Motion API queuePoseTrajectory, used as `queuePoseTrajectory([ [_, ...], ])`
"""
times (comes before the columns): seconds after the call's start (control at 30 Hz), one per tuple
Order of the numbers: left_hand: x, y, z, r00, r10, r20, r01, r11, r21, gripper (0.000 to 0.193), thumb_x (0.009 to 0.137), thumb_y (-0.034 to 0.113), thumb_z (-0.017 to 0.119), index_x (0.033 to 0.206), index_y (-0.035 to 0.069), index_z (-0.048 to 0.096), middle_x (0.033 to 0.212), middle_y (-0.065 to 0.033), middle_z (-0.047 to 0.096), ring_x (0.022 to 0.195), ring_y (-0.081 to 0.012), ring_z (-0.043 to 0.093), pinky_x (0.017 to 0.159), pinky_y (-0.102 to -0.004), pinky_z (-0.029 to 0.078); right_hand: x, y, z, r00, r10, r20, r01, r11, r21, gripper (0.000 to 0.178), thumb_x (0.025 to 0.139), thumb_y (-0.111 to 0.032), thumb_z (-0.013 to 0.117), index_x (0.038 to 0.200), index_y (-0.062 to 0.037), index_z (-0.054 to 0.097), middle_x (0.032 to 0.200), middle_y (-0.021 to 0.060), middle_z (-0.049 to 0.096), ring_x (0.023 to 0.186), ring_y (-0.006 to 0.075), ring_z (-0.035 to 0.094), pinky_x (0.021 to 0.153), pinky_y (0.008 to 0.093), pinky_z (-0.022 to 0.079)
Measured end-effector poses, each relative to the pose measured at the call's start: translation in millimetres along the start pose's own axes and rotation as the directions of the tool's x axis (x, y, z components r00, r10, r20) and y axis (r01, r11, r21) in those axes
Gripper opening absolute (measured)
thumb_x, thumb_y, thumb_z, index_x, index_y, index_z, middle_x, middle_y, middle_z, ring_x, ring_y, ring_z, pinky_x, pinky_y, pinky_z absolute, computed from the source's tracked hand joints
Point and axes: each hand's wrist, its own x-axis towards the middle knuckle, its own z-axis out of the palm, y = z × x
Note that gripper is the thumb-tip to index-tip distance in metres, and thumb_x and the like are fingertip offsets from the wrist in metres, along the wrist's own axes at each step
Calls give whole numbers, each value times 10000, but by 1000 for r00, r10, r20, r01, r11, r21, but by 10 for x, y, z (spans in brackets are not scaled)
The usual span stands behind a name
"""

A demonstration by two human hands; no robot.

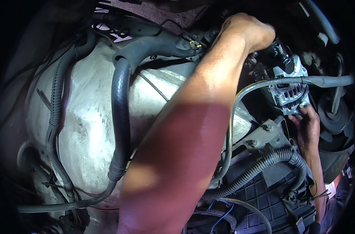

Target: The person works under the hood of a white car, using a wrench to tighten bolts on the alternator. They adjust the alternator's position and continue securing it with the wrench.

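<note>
My left forearm crosses the middle of the view, and my left hand (248, 32) is at the top, right of centre. It is closed like a fist, and what lies within its fingers is hidden. Just below and to the right of it is a silver alternator (288, 87) with a slotted, finned housing. My right hand (309, 126) reaches up from the lower right and grips the alternator's lower edge, thumb and fingers bent around it. A grey hose (271, 82) passes in front of the alternator.
A large pale metal casing (87, 117) fills the left, crossed by a thick black hose (121, 117) and a ribbed conduit (54, 117). A bolted metal bracket (263, 136) and another ribbed conduit (251, 171) lie below the alternator. A round dark pulley-like part (333, 117) is at the right.
</note>
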Motion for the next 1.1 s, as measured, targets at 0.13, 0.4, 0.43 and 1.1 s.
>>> queuePoseTrajectory([
  [0.13, 29, 17, 156, 995, -94, -31, 95, 995, 18, 445, 790, 244, 531, 1091, -40, 694, 1135, -254, 679, 1100, -331, 662, 964, -360, 502, -26, 3, 44, 999, -3, -43, 4, 1000, 19, 223, 897, -180, 548, 1039, -24, 619, 997, 48, 648, 859, 153, 631, 704, 299, 525],
  [0.4, 509, -335, 148, 967, -26, 252, 43, 997, -61, 528, 882, 451, 576, 1191, 38, 690, 1263, -178, 655, 1158, -275, 634, 1013, -364, 462, 27, 12, 164, 996, -7, 83, 6, 1000, 5, 564, 858, -128, 605, 1375, 46, 458, 1022, 84, 639, 829, 162, 629, 705, 297, 520],
  [0.43, 535, -344, 179, 968, -23, 251, 11, 999, 51, 526, 889, 446, 565, 1200, 40, 687, 1264, -177, 655, 1149, -274, 637, 1017, -367, 459, 36, 24, 164, 996, -24, 88, 21, 999, 34, 606, 851, -115, 607, 1402, 55, 418, 1034, 91, 639, 838, 166, 635, 712, 299, 523],
  [1.1, 392, -157, 164, 996, -9, 84, 2, 996, 87, 511, 975, 420, 444, 1243, 37, 651, 1238, -176, 661, 1220, -254, 602, 1068, -331, 447, 381, 196, -44, 941, -337, 13, 292, 793, -534, 595, 1018, -449, 509, 1317, 64, 548, 1169, 133, 625, 1000, 172, 564, 895, 290, 433],
])
